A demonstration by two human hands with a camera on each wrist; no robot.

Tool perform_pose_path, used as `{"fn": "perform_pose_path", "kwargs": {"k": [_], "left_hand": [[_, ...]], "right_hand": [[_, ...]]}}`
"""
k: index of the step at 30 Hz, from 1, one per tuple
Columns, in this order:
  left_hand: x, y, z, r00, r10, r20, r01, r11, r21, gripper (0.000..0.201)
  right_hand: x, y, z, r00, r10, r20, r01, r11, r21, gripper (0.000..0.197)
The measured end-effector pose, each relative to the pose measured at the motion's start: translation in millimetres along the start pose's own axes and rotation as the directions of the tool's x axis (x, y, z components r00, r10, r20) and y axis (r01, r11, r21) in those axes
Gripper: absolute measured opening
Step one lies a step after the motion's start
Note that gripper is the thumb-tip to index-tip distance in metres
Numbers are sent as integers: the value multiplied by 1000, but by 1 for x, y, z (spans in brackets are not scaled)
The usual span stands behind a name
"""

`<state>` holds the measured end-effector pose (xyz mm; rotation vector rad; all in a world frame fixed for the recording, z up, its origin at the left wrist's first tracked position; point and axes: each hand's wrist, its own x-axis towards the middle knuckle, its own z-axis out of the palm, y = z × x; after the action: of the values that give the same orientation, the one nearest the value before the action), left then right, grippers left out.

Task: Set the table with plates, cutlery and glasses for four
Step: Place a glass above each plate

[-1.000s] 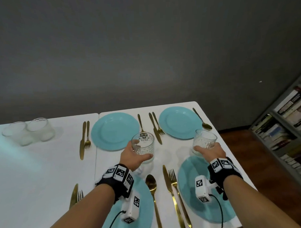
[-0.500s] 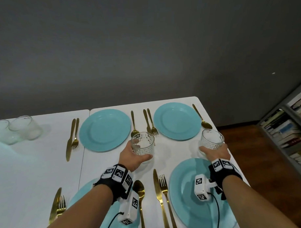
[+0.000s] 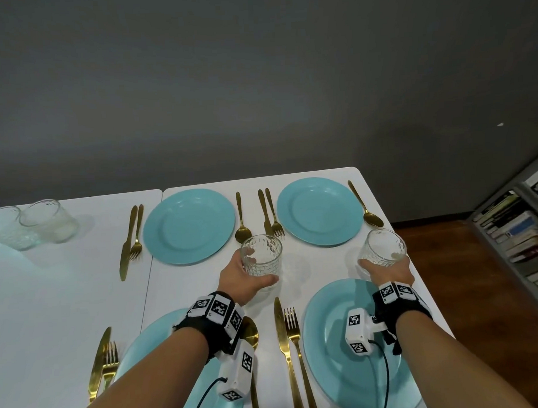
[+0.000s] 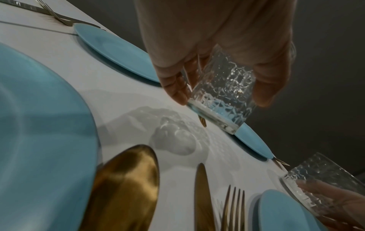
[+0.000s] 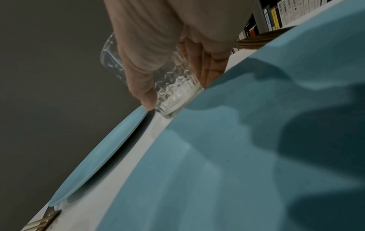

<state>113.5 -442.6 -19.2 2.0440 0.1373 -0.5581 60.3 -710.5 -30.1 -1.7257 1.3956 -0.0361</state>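
Both glasses lower toward surface (image 3: 179,286) | left hand (image 3: 238,276) fingers grip left glass (image 3: 262,255), right hand (image 3: 389,270) grips right glass (image 3: 383,248) | four plates, cutlery laid; two spare glasses (image 3: 27,224) remain

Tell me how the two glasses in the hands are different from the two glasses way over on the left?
The held glasses, one in the left hand and one in the right hand, sit among the blue plates and gold cutlery. The spare glasses stand untouched, side by side, at the table's far left corner. The held glasses show a clear diamond pattern; the spare ones look blurry. All four are clear, empty and upright.
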Motion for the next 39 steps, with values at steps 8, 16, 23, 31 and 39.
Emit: {"fn": "perform_pose_path", "kwargs": {"k": [8,16,23,31,39], "left_hand": [[0,-3,6,1000,-2,6,2,1000,9,82],[2,-1,21,999,-16,33,15,1000,19,83],[4,4,38,999,13,30,-14,999,36,83],[9,6,57,999,-2,50,0,999,44,83],[14,9,71,997,43,56,-48,996,76,88]], "right_hand": [[-2,-2,-7,1000,25,2,-25,1000,-10,89],[-11,-4,-6,990,137,29,-135,987,-86,88],[-30,-9,1,989,115,96,-99,983,-153,81],[-60,10,24,953,19,304,39,982,-183,65],[-58,14,23,935,-55,350,157,950,-269,56]]}}
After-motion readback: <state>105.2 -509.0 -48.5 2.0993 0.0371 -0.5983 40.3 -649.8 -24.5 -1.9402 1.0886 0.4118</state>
